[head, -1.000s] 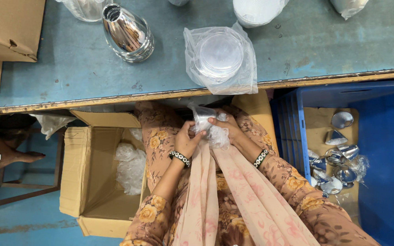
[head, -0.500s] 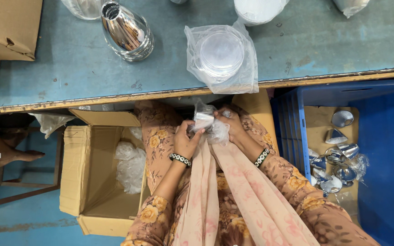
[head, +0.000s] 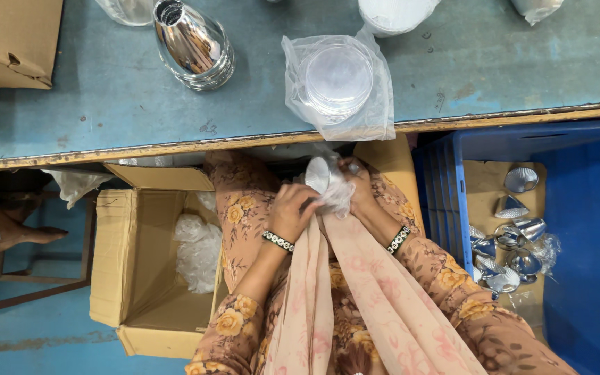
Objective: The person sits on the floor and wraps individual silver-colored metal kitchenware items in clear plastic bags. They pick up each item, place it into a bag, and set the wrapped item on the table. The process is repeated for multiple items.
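Bagged clear disc (head: 322, 182) clasped between left hand (head: 292, 212), right hand (head: 357, 193).

Cardboard box (head: 154, 264) left of the lap, crate (head: 453, 201) right (table (head: 453, 76) ahead).

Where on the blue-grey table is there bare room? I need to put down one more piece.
Bare tabletop lies right of the bagged clear lids. A smaller patch lies between the cardboard box and the shiny metal cone. The gap between cone and lids is narrow. The far edge is crowded. Both hands, left hand and right hand, work below the table edge.
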